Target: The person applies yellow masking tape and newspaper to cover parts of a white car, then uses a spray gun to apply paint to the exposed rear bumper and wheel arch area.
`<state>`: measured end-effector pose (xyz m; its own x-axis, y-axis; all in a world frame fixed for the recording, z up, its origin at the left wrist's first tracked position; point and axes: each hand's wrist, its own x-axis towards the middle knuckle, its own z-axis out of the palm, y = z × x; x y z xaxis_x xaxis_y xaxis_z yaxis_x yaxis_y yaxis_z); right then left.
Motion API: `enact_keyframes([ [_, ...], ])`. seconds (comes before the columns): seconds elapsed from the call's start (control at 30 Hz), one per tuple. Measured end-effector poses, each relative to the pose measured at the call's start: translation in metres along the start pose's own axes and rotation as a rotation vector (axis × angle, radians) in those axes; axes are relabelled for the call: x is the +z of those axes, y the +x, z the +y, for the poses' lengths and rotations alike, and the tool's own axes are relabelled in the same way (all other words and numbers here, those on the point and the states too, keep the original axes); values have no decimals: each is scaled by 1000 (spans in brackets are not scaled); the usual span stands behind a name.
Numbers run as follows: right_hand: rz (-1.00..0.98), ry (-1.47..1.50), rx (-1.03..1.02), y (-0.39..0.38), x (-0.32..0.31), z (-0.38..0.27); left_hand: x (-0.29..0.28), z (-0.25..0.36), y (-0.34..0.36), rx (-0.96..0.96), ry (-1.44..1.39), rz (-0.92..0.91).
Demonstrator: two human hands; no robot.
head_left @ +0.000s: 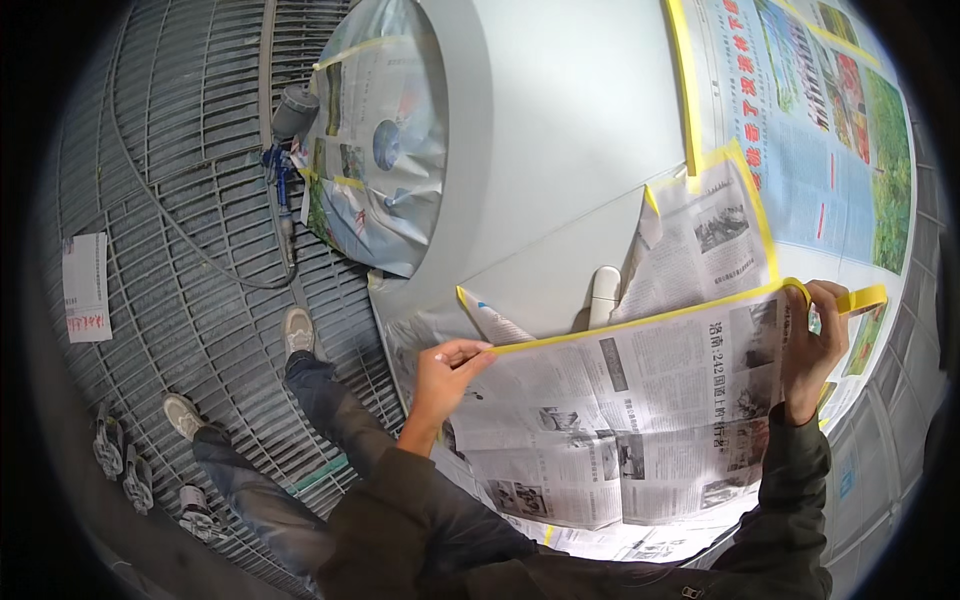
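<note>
My left hand [447, 385] pinches the yellow-taped top edge of a printed newspaper sheet [650, 420], which spans the space between my hands. My right hand [818, 335] holds that sheet's other top corner and a roll of yellow masking tape [860, 298]. Behind the sheet is a light grey vehicle panel [560, 130] with a pale handle [605, 290]. Another taped newspaper piece [700, 235] lies beside the handle, and a narrow folded corner with yellow tape [488, 315] sticks up left of it.
A covered wheel area [375, 160] is at upper left, beside a spray gun [283, 180] with a hose [205, 255]. My shoes [298, 332] are on a metal grate [170, 60] with several small objects [140, 480] and a paper [85, 285]. Colour newspaper [820, 180] covers the panel's right part.
</note>
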<state>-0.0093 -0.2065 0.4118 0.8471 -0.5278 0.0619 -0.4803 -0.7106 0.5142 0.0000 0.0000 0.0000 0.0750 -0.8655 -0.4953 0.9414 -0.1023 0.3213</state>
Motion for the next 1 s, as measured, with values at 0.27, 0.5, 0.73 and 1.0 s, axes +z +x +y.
enact_keyframes([
  [0.27,149,218,29,-75,-15,17,14,-25,-45,10,40,-56],
  [0.5,422,117,15,-238,-107,32,50,-40,-135,89,202,-191],
  [0.73,685,219,115,-438,-211,5,82,-41,-273,228,505,-274],
  [1.0,952,30,352,-545,-267,-25,120,-16,-355,379,647,-334],
])
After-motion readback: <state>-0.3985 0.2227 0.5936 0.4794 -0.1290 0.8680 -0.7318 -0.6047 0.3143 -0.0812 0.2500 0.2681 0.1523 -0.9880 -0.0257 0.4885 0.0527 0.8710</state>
